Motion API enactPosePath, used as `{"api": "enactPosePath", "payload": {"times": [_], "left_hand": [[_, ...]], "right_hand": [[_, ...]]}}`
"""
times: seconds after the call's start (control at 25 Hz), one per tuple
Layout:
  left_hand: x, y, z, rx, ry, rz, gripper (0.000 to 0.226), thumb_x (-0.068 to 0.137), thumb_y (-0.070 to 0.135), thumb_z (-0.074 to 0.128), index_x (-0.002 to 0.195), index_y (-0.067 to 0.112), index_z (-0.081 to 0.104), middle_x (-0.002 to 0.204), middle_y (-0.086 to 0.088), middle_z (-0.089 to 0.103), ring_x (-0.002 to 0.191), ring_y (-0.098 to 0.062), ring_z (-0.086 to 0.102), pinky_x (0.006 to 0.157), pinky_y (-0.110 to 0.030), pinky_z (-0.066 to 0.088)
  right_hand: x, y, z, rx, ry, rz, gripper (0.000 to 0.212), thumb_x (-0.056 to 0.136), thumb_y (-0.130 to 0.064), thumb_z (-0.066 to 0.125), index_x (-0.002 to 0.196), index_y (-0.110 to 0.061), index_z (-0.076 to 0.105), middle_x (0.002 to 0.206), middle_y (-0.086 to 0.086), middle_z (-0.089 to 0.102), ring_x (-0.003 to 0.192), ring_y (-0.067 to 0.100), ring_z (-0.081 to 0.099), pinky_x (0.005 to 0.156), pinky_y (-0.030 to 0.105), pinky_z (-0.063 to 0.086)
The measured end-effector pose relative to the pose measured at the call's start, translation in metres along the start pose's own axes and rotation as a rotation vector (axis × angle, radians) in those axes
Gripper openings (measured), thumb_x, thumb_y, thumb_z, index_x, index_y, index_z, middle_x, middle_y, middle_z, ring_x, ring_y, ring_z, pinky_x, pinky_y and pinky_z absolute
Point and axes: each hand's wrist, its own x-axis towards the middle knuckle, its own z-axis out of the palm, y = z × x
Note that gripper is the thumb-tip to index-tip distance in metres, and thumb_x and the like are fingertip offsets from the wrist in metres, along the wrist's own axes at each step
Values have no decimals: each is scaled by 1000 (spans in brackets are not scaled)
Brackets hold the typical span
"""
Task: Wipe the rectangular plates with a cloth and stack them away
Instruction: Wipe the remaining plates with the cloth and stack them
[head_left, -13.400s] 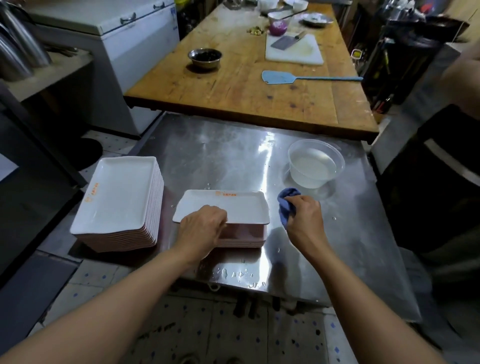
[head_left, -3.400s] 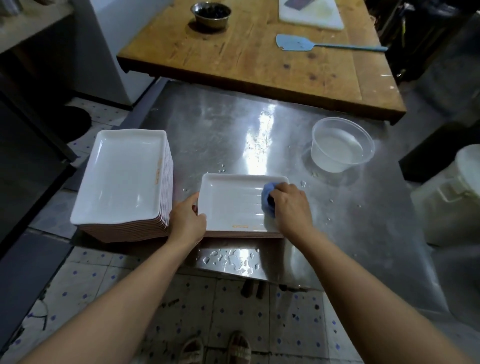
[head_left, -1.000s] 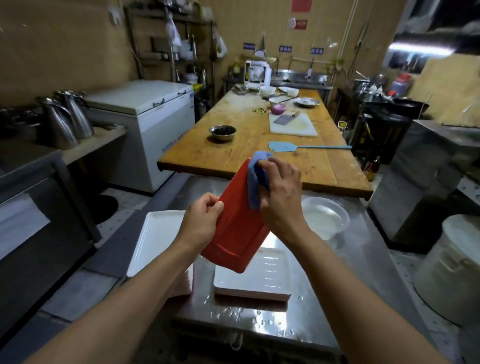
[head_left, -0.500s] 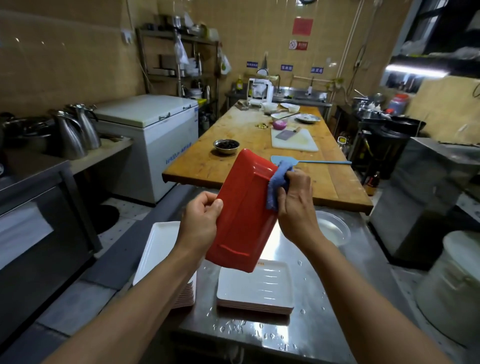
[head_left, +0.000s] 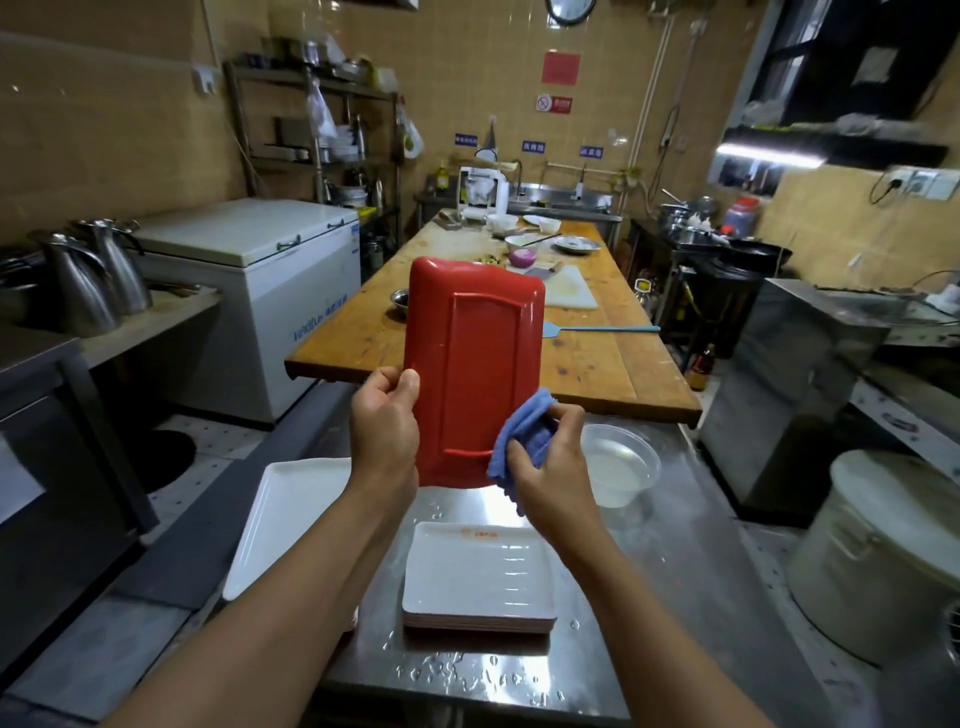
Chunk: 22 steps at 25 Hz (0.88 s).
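We have the plate (head_left: 470, 358) lifted off the counter (head_left: 670, 551) and stood on end in front of us, its red underside turned toward our eyes, so the whole back can be reached with the cloth and checked in the light. Our left hand (head_left: 384, 431) grips the lower left edge, thumb on the red side and fingers curled round behind, which steadies the plate against the push of wiping. Our right hand (head_left: 545, 457) is closed round the bunched blue cloth (head_left: 519, 441) and presses it to the lower right corner of the plate, where the raised foot ridge meets the rim; we judge this corner to be the last of the back to be dried.

Directly below, a short stack of plates (head_left: 478, 577) lies white face up on the counter, streaked with water, so these look unwiped. To the left sits a taller stack of plates (head_left: 291, 514), partly hidden by our left arm; it seems the place for finished ones. A clear tub of water (head_left: 621, 467) stands just right of our right hand, handy for rinsing the cloth. Water drops (head_left: 467, 670) dot the counter near its front edge.
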Motion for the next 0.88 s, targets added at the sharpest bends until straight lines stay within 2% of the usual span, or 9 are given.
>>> {"api": "enactPosePath", "payload": {"times": [0.12, 0.32, 0.44, 0.52, 0.6, 0.64, 0.72, 0.8, 0.88], "left_hand": [[-5, -8, 5, -87, -39, -103, 20, 100, 22, 42, 90, 21, 59, 75, 7, 71, 65, -8, 69, 51, -25, 53], [1, -9, -1, -89, -205, -225, 21, 102, 21, 34, 105, 23, 55, 104, -4, 66, 92, -17, 64, 71, -36, 51], [6, -2, -10, 39, -319, -299, 20, 99, 24, 42, 117, 21, 52, 117, -7, 63, 103, -23, 61, 87, -45, 49], [7, 6, -12, 133, -391, -289, 35, 94, 27, 53, 127, 18, 46, 123, -8, 60, 105, -25, 61, 87, -47, 50], [11, 20, -10, 173, -396, -206, 62, 85, 28, 65, 136, 19, 32, 129, -9, 56, 103, -20, 62, 78, -40, 53], [15, 28, -9, 215, -364, -127, 80, 79, 30, 71, 141, 20, 22, 134, -9, 51, 109, -19, 59, 80, -40, 52], [28, 44, -5, 425, -272, 89, 108, 67, 38, 81, 145, 26, 7, 146, -9, 31, 130, -24, 40, 100, -47, 43], [40, 60, 0, 714, -231, 310, 110, 63, 45, 82, 146, 27, 13, 148, -6, 22, 136, -24, 27, 108, -47, 33], [50, 75, 4, 895, -310, 445, 96, 62, 47, 81, 141, 25, 32, 143, -4, 34, 131, -21, 35, 105, -42, 36]], "right_hand": [[11, -6, -17, 143, 37, 108, 44, 75, 2, 61, 102, -24, 36, 86, 8, 59, 57, 11, 61, 48, 29, 53], [25, -10, -21, 78, 61, 60, 50, 63, 2, 68, 90, -27, 36, 76, -1, 52, 57, 1, 56, 57, 21, 47], [27, -12, -21, 53, 56, 20, 51, 54, -7, 67, 88, -27, 34, 77, 3, 52, 60, 7, 55, 60, 26, 50], [29, -15, -24, 34, 39, -10, 53, 50, -12, 65, 90, -27, 33, 78, 5, 52, 63, 13, 54, 59, 27, 49], [31, -18, -25, 13, 28, -57, 52, 49, -13, 64, 89, -27, 33, 75, 2, 50, 60, 11, 53, 56, 23, 48], [32, -19, -27, 1, 25, -84, 52, 48, -12, 64, 88, -26, 34, 73, 0, 49, 59, 9, 51, 55, 22, 47], [33, -21, -31, -22, 4, -127, 52, 47, -12, 64, 87, -26, 34, 75, -1, 48, 61, 8, 51, 56, 20, 48], [35, -22, -36, -38, -50, -141, 53, 48, -12, 65, 86, -29, 33, 79, -1, 48, 66, 10, 54, 58, 20, 50], [35, -23, -42, -54, -103, -139, 53, 48, -12, 66, 88, -27, 34, 79, 2, 48, 64, 12, 53, 56, 21, 49]]}}
